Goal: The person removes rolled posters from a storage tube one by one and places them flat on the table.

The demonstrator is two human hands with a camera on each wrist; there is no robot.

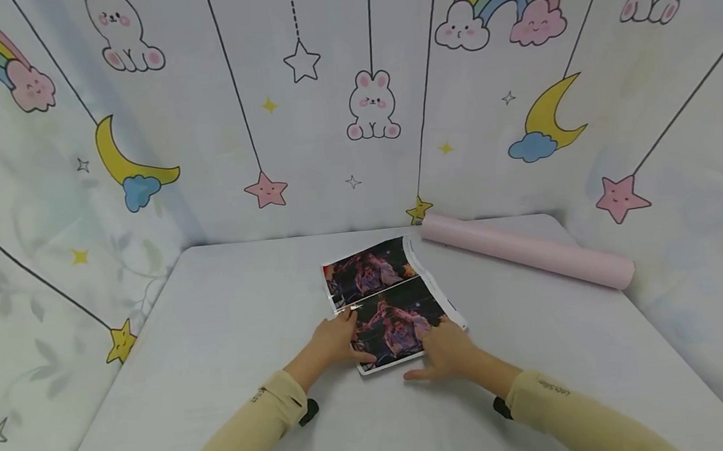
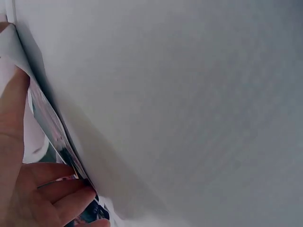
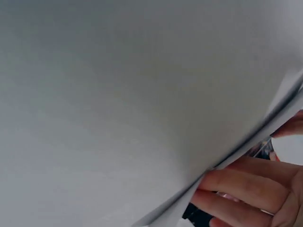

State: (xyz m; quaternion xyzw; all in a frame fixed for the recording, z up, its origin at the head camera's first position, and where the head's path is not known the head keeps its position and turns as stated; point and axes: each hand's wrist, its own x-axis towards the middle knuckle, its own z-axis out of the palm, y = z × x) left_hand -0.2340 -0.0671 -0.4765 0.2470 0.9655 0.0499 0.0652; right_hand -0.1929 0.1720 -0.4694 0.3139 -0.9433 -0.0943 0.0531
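Observation:
A printed paper (image 1: 400,314) lies on the white table, showing two similar dark, colourful pictures one above the other, split by a thin light line. Its white right border looks wavy and lifted. My left hand (image 1: 332,339) rests on the left edge, thumb spread over the lower picture. On the right edge, the fingers of my right hand (image 1: 449,349) touch the print, while the thumb points left below the paper's near edge. Both wrist views show fingers (image 2: 71,196) and fingers (image 3: 246,184) laid along the paper's edges. The paper's underside is hidden.
A pale pink roll (image 1: 529,251) lies slantwise at the back right of the white table (image 1: 226,293). Cloth printed with rainbows, stars and rabbits hangs as a backdrop (image 1: 329,136) behind and on both sides.

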